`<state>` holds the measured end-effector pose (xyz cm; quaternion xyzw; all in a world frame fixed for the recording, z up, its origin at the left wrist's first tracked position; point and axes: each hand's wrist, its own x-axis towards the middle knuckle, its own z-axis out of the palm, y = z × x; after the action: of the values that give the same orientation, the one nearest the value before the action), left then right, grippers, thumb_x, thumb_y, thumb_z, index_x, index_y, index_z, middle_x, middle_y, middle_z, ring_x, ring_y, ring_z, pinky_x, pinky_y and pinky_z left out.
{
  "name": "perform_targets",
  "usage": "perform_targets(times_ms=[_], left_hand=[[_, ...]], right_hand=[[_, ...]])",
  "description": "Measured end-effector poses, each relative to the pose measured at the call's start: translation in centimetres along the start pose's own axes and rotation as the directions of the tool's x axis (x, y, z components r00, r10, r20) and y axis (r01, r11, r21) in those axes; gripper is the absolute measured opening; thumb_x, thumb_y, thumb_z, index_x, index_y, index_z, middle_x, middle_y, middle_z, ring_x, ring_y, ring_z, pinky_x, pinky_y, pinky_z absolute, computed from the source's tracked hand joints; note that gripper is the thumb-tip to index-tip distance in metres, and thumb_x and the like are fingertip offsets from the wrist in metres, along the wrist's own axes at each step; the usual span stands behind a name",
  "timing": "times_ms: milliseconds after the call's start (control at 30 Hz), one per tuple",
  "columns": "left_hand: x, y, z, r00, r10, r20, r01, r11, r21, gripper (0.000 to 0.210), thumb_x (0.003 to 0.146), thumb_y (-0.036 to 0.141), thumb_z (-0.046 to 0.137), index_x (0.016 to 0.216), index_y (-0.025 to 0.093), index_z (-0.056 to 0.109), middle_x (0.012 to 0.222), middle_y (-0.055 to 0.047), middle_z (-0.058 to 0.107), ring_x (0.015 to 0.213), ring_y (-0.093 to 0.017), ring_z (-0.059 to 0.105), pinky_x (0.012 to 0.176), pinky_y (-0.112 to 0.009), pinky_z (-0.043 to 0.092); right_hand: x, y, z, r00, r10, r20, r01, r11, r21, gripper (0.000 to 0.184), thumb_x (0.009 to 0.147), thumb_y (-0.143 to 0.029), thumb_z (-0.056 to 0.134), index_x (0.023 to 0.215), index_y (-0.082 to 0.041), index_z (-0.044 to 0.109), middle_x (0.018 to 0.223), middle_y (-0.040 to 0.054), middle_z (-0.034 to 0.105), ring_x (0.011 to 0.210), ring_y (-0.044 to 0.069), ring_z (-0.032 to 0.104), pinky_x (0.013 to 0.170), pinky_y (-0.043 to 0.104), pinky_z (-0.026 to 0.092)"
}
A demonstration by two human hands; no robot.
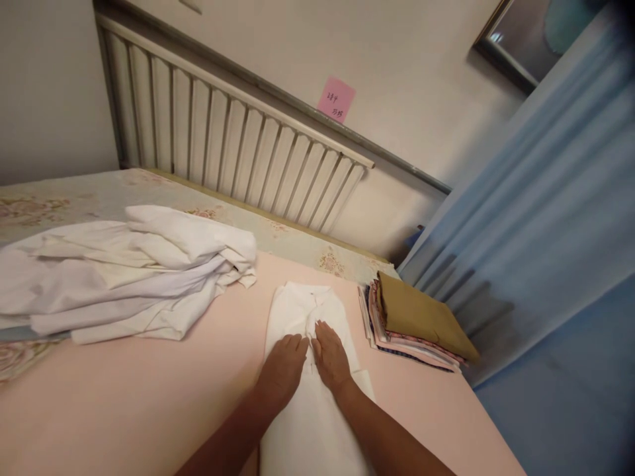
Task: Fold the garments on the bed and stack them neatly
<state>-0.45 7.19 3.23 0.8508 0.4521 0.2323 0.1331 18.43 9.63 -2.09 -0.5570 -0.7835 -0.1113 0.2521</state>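
A white shirt [317, 423] lies front side up on the pink sheet, its sides folded in to a long narrow shape and its collar at the far end. Both my hands rest on its upper front, on either side of the buttoning strip. My left hand [286, 365] lies on the left part with its fingers slightly bent over the cloth. On the right part, my right hand [331, 356] is laid flat with fingers stretched out. Between the hands the cloth is a little rumpled. My forearms cover some of the shirt's lower part.
To the left is a loose heap of white clothes [149, 271]. A stack of folded clothes [421, 317], mustard brown on top, sits at the right by a blue curtain [536, 218]. The pink sheet [208, 396] covers a floral mattress [327, 261]. Behind stands a radiator [223, 132].
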Motion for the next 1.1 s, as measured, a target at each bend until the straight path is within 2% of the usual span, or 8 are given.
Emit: perform_targets(times_ms=[133, 300, 433, 733, 1100], left_hand=[[-0.3, 0.0, 0.2, 0.999, 0.005, -0.031, -0.004, 1.000, 0.016, 0.036, 0.090, 0.008, 0.037, 0.119, 0.018, 0.055, 0.117, -0.009, 0.062, 0.108, -0.023, 0.055, 0.094, -0.040, 0.044], [-1.0, -1.0, 2.3, 0.996, 0.006, -0.091, -0.001, 0.999, 0.052, 0.040, 0.091, 0.009, 0.035, 0.126, 0.019, 0.052, 0.131, -0.011, 0.058, 0.122, -0.025, 0.051, 0.105, -0.046, 0.039], [-1.3, -1.8, 3.4, 0.996, 0.002, -0.088, 0.003, 0.999, 0.052, 0.039, 0.093, 0.011, 0.035, 0.126, 0.020, 0.052, 0.131, -0.011, 0.058, 0.124, -0.024, 0.050, 0.107, -0.045, 0.037], [-1.4, -2.1, 3.9, 0.995, -0.009, -0.095, 0.014, 0.998, 0.055, 0.040, 0.094, 0.012, 0.034, 0.130, 0.019, 0.051, 0.132, -0.013, 0.058, 0.126, -0.025, 0.049, 0.108, -0.046, 0.036], [-1.3, -2.5, 4.5, 0.997, -0.006, -0.083, 0.014, 0.995, 0.100, 0.042, 0.094, 0.014, 0.035, 0.131, 0.020, 0.052, 0.135, -0.010, 0.058, 0.127, -0.025, 0.050, 0.110, -0.045, 0.038]], right_hand=[[0.0, -0.1, 0.0, 1.000, 0.005, -0.010, -0.005, 1.000, -0.004, 0.042, 0.100, -0.029, 0.037, 0.138, -0.017, 0.049, 0.137, 0.0112, 0.056, 0.133, 0.024, 0.045, 0.110, 0.048, 0.039], [0.0, -0.2, 0.0, 1.000, 0.010, -0.021, -0.011, 1.000, -0.009, 0.042, 0.100, -0.029, 0.036, 0.138, -0.018, 0.049, 0.137, 0.0102, 0.056, 0.133, 0.023, 0.045, 0.110, 0.048, 0.039], [0.0, -0.1, 0.1, 1.000, 0.009, -0.014, -0.009, 1.000, -0.012, 0.042, 0.100, -0.029, 0.035, 0.139, -0.018, 0.048, 0.138, 0.0099, 0.055, 0.134, 0.023, 0.044, 0.111, 0.047, 0.038], [0.1, -0.3, -0.1, 1.000, 0.023, -0.016, -0.023, 1.000, -0.001, 0.041, 0.099, -0.028, 0.037, 0.138, -0.019, 0.048, 0.137, 0.0087, 0.056, 0.133, 0.023, 0.045, 0.111, 0.047, 0.038], [0.2, -0.2, -0.1, 0.999, 0.023, -0.028, -0.023, 1.000, 0.021, 0.041, 0.099, -0.028, 0.037, 0.138, -0.019, 0.049, 0.137, 0.0088, 0.056, 0.133, 0.023, 0.045, 0.110, 0.047, 0.039]])
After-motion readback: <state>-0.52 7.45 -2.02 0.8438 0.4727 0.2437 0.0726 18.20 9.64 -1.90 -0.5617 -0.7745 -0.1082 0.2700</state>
